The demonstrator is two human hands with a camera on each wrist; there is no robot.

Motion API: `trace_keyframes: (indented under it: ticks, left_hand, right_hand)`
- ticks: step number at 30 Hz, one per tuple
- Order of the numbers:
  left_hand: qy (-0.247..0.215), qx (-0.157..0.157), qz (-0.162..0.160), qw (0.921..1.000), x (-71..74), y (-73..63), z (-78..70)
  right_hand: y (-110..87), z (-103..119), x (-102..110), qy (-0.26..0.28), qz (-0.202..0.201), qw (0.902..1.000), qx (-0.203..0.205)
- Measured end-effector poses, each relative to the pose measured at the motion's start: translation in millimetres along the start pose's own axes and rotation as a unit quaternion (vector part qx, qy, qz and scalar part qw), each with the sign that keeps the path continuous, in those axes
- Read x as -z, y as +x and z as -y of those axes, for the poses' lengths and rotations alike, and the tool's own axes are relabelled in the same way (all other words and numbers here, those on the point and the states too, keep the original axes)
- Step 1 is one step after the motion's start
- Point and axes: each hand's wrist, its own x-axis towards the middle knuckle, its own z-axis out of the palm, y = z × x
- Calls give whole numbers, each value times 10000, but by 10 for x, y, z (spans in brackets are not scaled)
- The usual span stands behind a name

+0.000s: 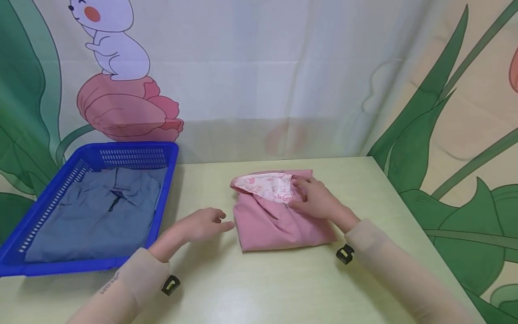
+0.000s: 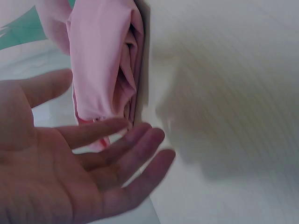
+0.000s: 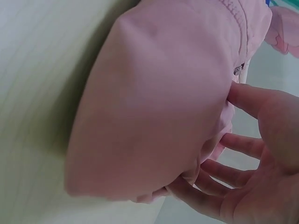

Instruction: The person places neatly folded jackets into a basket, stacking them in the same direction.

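Note:
A folded pink jacket (image 1: 279,227) lies on the table, its white lining (image 1: 265,185) with pink print showing near the top. My right hand (image 1: 317,200) rests on the jacket's right part, beside the lining, with fingers spread and loosely bent. In the right wrist view, the fingertips and thumb of that hand (image 3: 261,163) touch the pink cloth near a zipper pull (image 3: 238,69). Just off the jacket's left edge, my left hand (image 1: 204,225) hovers over the table with nothing in it. The left wrist view shows its fingers (image 2: 135,186) relaxed and the palm bare.
At the left stands a blue plastic basket (image 1: 171,180) with a folded grey-blue garment (image 1: 101,216) inside. The pale table (image 1: 259,288) ends at a printed curtain (image 1: 259,81) behind, and large painted leaves (image 1: 465,225) hang along the right side.

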Motion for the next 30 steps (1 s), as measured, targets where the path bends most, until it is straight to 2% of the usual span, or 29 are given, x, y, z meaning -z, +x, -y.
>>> trace_keyframes:
  ticks: [5, 9, 12, 15, 20, 23, 27, 30]
  left_hand:
    - [-26, 153, -211, 9997, -21, -10, -2]
    - [-110, 147, -345, 9992, -27, -25, 2]
    - [-169, 130, -410, 9989, -32, -35, 20]
    - [-281, 249, -473, 9982, -41, -48, 39]
    - [-222, 259, -801, 9962, -65, -35, 60]
    - [-210, 217, -962, 9949, -75, 2, 70]
    - [-388, 304, -1060, 9931, -91, 59, 87]
    - [-558, 371, -1127, 9914, -110, 102, 102]
  right_hand:
    - [54, 81, -63, 83, -15, 9999, 148]
    - [88, 131, -99, 252, -76, 9990, 366]
    - [85, 160, -98, 628, -154, 9968, 470]
    - [60, 161, -80, 1103, -304, 9927, 382]
    - [-26, 108, -34, 1440, -926, 9851, -190]
    - [-75, 57, 6, 1373, -1029, 9828, -678]
    - [-104, -19, 31, 1273, -447, 9820, -1322]
    - [-117, -64, 22, 1632, 108, 9718, -1698]
